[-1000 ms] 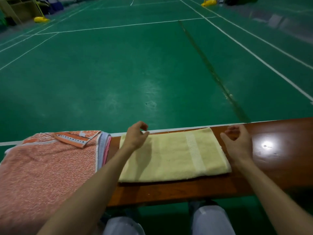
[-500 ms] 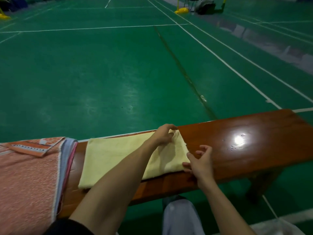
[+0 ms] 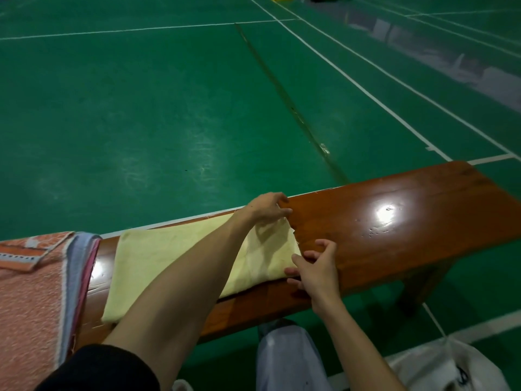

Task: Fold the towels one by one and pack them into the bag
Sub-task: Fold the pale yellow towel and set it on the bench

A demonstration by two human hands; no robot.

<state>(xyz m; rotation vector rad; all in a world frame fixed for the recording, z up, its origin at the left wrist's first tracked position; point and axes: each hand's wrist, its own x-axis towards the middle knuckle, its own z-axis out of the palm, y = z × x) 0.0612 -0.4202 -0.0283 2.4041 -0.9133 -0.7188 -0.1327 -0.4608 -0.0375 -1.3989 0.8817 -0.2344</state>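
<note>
Pinching a folded pale-yellow terry towel (image 3: 158,261) by its corners, left hand (image 3: 267,208) and right hand (image 3: 313,266) risk skewing it by lifting unevenly.

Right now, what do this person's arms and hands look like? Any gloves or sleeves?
No gloves: the left hand and right hand are bare, with no ring or watch showing. Both forearms are uncovered. A black sleeve covers the left upper arm at the picture's bottom edge; the right arm leaves the view before any sleeve appears.
</note>
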